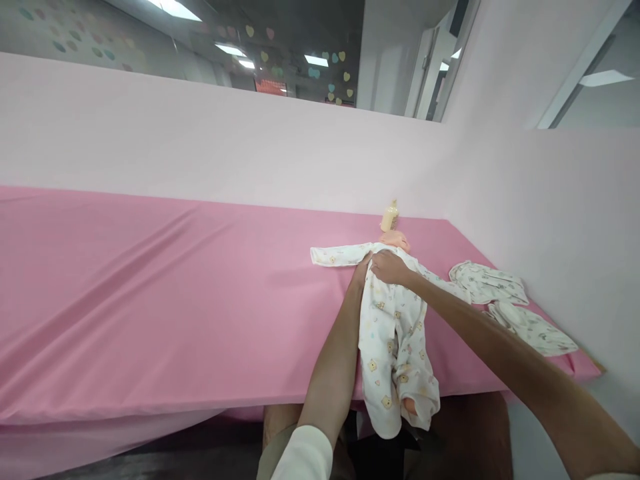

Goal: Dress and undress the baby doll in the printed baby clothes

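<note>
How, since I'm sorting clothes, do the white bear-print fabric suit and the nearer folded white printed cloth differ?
The suit stretches out, legs past the front of the pink table; the cloth lies compactly on top. The suit shows yellowish bears; the cloth, greenish motifs. Both are white, printed.

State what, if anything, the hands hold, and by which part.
The left hand and right hand meet at the upper front of the printed baby suit, near its neck, apparently gripping its cloth; the exact finger hold cannot be made out.
</note>
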`<action>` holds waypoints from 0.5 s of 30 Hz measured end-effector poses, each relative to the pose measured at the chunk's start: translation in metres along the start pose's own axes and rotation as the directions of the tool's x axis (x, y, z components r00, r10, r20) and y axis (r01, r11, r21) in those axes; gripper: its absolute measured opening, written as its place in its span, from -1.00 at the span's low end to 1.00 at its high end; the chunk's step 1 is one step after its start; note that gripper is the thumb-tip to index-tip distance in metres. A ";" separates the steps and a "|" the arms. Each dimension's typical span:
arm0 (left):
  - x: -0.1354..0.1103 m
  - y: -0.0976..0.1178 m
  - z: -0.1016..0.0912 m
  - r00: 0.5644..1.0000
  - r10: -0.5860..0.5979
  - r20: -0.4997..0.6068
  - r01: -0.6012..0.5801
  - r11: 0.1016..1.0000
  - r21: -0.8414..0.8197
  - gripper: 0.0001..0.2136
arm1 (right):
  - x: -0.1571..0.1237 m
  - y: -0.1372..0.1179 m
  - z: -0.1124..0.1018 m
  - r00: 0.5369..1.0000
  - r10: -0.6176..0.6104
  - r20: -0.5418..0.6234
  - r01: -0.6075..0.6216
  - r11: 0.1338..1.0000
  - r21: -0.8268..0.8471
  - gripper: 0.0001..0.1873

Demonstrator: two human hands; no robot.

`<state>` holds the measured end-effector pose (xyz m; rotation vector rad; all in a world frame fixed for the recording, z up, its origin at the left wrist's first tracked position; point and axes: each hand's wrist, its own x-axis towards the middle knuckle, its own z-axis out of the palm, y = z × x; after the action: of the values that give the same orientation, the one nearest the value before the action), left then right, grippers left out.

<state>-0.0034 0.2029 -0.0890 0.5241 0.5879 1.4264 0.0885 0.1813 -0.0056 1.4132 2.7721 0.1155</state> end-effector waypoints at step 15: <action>0.017 -0.011 -0.015 0.959 -0.238 0.151 0.251 0.965 -0.071 -0.63 | 0.005 0.021 0.016 0.977 0.098 -0.192 -0.086 0.994 0.070 -0.69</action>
<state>-0.0044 0.2189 -0.1082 0.4597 0.4561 1.1644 0.1032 0.1986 -0.0197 1.6294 2.8864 0.1817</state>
